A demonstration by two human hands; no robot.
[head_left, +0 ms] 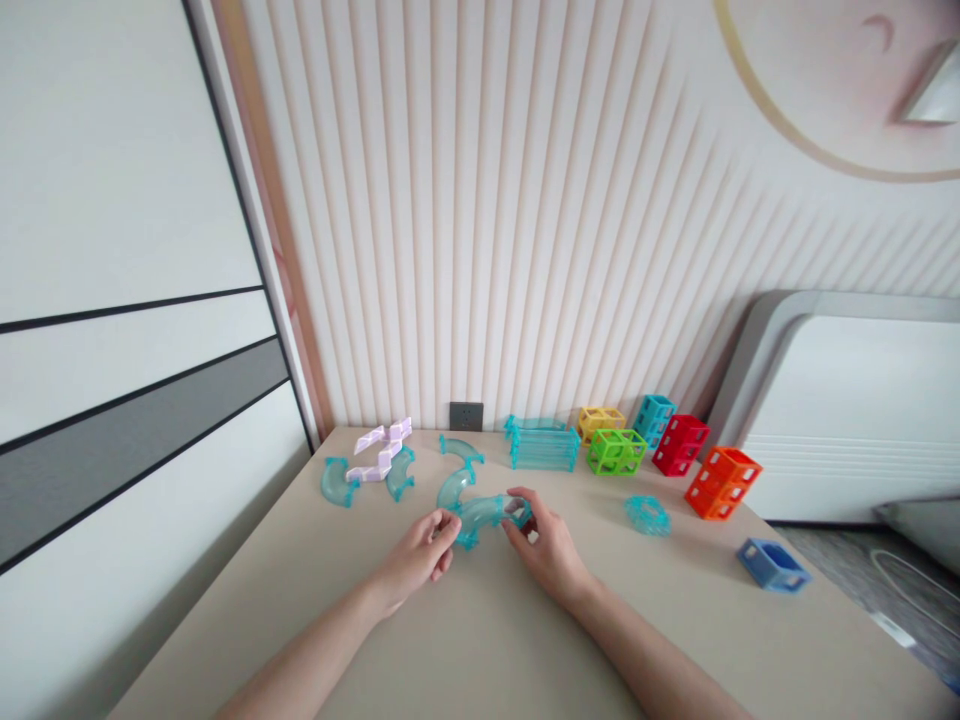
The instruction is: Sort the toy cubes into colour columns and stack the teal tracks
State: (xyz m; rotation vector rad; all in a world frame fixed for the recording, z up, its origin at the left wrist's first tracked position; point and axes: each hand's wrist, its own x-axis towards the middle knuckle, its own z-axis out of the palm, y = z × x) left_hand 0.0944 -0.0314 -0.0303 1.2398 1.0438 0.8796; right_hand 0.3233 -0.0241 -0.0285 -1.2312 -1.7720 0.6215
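A curved, see-through teal tube piece (480, 513) is between my hands, just above or on the table. My right hand (551, 550) grips its right end, thumb below and fingers curled over the top. At the left end, my left hand (420, 555) is closed in a pinch, thumb against the forefinger on the tube's edge. Right behind is another curved teal piece (454, 489), partly overlapped by the held one. Farther back lies a third teal curve (461, 449).
Lilac zigzag pieces (381, 460) and teal curves (337, 484) lie at left. Along the back stand teal track pieces (544, 450) and green (616, 453), yellow, blue, red and orange (722, 484) frames. A teal ring (647, 515) and blue frame (774, 566) lie right.
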